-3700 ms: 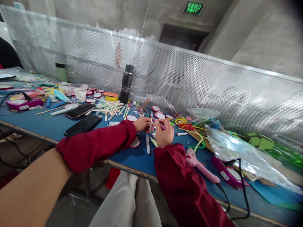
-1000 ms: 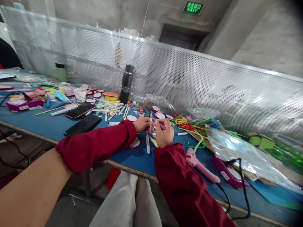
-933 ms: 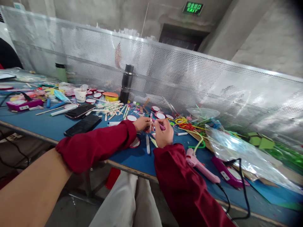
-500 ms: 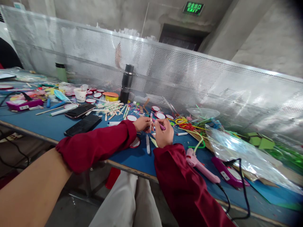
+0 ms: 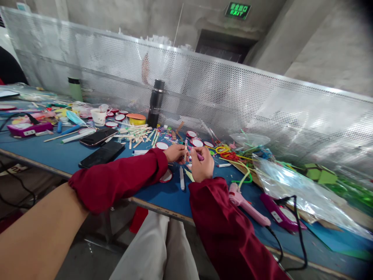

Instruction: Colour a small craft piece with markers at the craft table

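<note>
Your left hand (image 5: 175,153) pinched a thin white stick (image 5: 186,146) upright over the blue bench (image 5: 58,155). Your right hand (image 5: 202,167) was curled around a magenta marker (image 5: 199,156) just beside it. A pink glue gun (image 5: 247,204) lay at four o'clock from that hand, and a black flask (image 5: 155,103) stood at eleven.

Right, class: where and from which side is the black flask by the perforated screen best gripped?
I'd wrap the black flask round its mid-body, coming from the near side. It stands upright, a straight cylinder, and the perforated screen close behind blocks the far side.
</note>
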`<state>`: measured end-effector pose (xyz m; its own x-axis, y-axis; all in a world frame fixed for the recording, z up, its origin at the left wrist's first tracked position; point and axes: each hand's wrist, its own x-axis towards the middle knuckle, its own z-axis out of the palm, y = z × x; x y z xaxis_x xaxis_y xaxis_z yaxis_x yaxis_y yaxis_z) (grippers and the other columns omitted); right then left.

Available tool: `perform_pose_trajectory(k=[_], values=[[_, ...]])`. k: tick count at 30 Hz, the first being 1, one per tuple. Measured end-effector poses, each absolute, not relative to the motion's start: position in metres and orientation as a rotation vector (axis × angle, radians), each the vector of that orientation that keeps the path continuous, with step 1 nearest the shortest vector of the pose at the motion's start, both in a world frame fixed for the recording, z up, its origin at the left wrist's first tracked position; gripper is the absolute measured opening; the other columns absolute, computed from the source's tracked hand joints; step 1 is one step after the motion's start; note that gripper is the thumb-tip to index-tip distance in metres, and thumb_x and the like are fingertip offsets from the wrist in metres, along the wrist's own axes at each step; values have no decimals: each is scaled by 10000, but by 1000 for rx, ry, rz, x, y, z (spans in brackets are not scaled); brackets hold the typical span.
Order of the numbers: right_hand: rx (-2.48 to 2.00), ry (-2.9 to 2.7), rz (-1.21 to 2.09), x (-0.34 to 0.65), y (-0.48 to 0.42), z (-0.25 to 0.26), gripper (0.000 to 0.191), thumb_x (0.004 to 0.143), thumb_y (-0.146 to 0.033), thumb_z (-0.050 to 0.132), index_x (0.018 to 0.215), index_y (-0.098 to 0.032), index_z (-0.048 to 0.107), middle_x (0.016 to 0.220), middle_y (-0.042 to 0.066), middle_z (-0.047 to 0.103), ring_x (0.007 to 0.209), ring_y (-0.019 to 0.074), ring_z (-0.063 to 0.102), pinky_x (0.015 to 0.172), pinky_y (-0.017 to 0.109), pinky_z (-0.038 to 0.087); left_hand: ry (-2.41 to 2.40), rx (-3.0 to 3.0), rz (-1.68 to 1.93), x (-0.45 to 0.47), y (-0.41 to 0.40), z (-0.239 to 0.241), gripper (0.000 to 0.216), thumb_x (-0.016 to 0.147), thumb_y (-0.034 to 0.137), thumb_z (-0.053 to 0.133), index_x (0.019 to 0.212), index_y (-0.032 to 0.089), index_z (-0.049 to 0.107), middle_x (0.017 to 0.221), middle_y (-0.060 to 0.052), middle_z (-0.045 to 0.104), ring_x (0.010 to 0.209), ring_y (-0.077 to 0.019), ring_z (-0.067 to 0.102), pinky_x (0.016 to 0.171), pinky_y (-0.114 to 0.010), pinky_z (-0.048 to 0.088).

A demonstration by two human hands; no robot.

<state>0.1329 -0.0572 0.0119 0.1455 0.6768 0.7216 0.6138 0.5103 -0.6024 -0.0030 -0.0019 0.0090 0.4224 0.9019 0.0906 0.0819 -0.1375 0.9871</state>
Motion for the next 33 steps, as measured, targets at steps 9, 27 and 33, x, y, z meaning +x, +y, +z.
perform_pose_trajectory(k=[9, 27, 33], values=[[-1143, -1544, 93, 132, -58, 12, 215, 880, -412, 561, 867, -211, 638, 791, 19, 695, 708, 165, 616, 662, 274, 428, 898, 1551, 912, -4, -1, 7, 168, 933, 273, 508, 860, 133, 566, 655, -6, 641, 520, -95, 607, 572, -213, 514], [-1132, -1556, 123, 133, -56, 11, 207, 880, -410, 563, 874, -216, 637, 799, 14, 692, 720, 163, 617, 670, 273, 435, 889, 1575, 923, -4, 0, 6, 203, 905, 319, 563, 810, 142, 532, 606, 14, 612, 517, -100, 613, 556, -207, 505], [-1140, -1545, 107, 133, -57, 12, 209, 873, -412, 558, 867, -218, 637, 799, 15, 695, 722, 168, 620, 664, 280, 433, 892, 1563, 926, -4, -1, 7, 216, 916, 315, 542, 783, 146, 527, 600, 10, 611, 508, -96, 604, 547, -203, 498]])
